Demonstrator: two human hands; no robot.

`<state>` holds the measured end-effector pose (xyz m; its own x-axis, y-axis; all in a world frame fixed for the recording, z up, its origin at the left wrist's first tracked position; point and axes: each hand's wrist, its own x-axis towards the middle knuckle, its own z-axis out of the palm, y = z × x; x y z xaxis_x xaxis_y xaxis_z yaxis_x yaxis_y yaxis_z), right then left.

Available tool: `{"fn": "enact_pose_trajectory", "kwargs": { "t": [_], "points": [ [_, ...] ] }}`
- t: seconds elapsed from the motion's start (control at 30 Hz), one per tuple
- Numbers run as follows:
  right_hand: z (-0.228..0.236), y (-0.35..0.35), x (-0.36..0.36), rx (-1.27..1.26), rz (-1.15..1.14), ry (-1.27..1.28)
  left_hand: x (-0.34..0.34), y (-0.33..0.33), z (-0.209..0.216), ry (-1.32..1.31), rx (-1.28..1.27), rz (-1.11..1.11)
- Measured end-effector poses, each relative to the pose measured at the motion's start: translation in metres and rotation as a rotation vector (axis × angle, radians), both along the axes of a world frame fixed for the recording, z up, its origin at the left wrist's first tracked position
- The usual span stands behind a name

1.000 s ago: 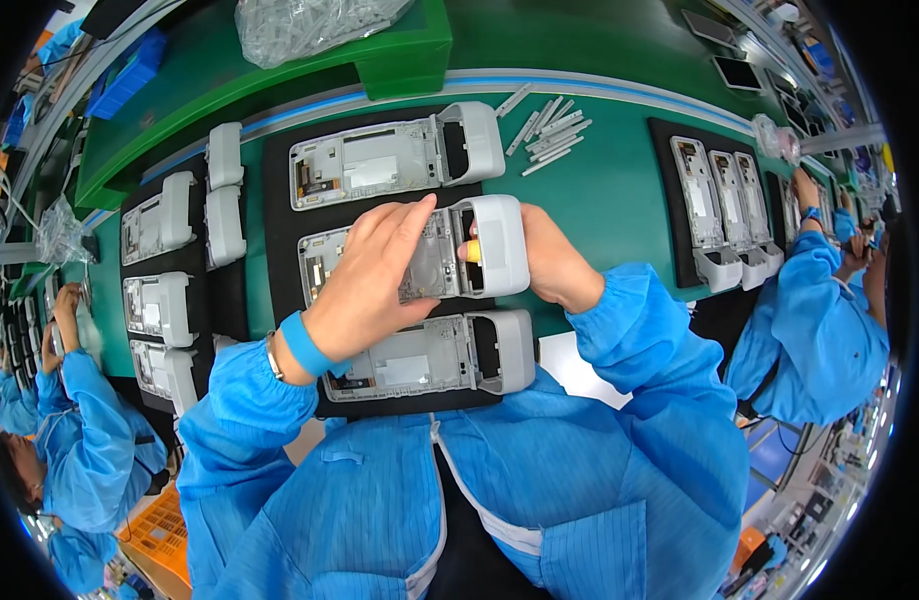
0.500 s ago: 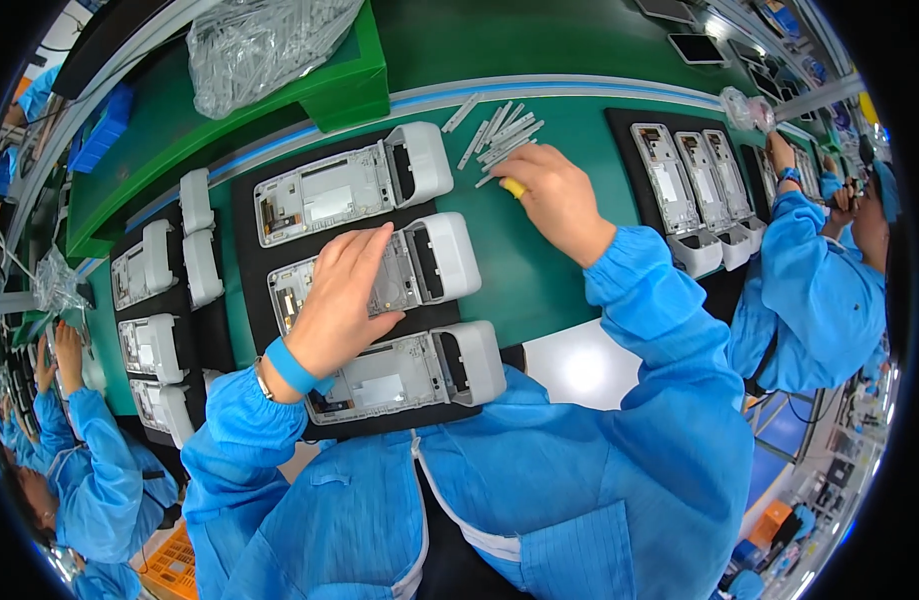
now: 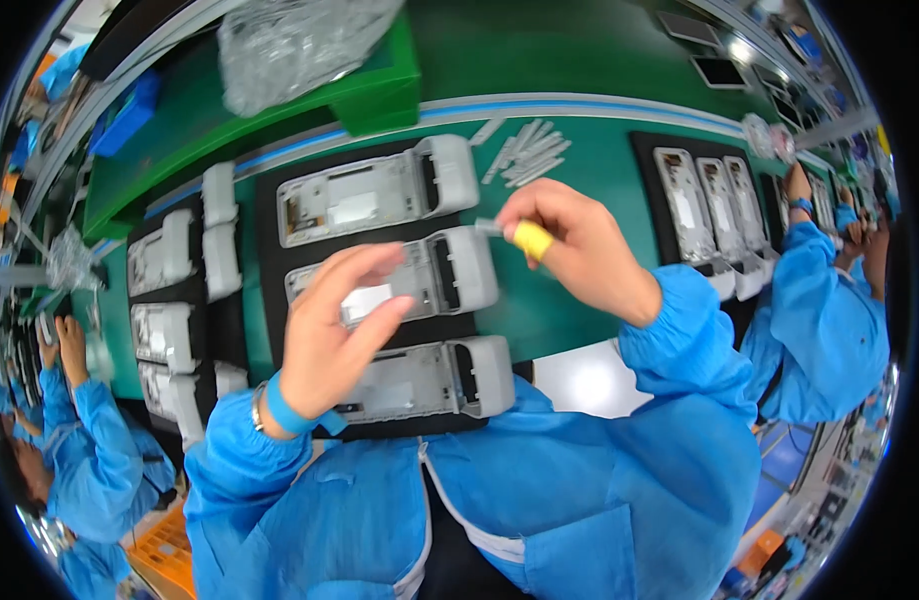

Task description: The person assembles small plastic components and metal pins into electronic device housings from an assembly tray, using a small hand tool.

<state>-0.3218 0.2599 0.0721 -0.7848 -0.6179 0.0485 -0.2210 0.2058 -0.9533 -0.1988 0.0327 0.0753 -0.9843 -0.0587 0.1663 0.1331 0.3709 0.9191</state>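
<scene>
Left hand (image 3: 329, 340): hovering over the middle grey casing (image 3: 399, 285), fingers spread and released, touching or nearly touching its left part; contact is hard to tell.

Right hand (image 3: 569, 250): fingers pinching a small grey strip (image 3: 491, 228), one fingertip wearing a yellow cot (image 3: 532, 240), just above the casing's right end.

Casing: lying on a black mat (image 3: 269, 290) mid-tabletop, between two like casings. Likely stiff, light plastic; best gripped along its long sides.

Strip: thin, probably light and easily dropped. Spare strips (image 3: 527, 150) lying toward the far edge.

A crumpled clear plastic bag (image 3: 294, 45) lies on the green shelf (image 3: 279, 120) at the top, and two dark flat screens (image 3: 704, 45) sit far right beyond the belt.
</scene>
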Motion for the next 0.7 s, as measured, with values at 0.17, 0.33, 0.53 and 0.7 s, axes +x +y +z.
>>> {"fn": "enact_pose_trajectory", "kwargs": {
  "t": [0.17,0.33,0.53,0.7],
  "points": [
    [0.035,-0.036,0.034,0.174,0.251,0.434,-0.002,0.009,-0.007,0.142,-0.081,-0.084],
    [0.027,-0.047,0.06,-0.22,0.004,-0.167,0.023,0.017,0.004,0.039,0.182,0.006],
    [0.002,-0.052,0.062,-0.356,-0.053,-0.496,0.038,0.027,0.001,-0.068,0.461,0.041],
    [-0.006,0.016,0.028,-0.35,-0.206,-0.365,0.06,0.006,-0.021,0.161,-0.242,-0.173]
  ]
}}
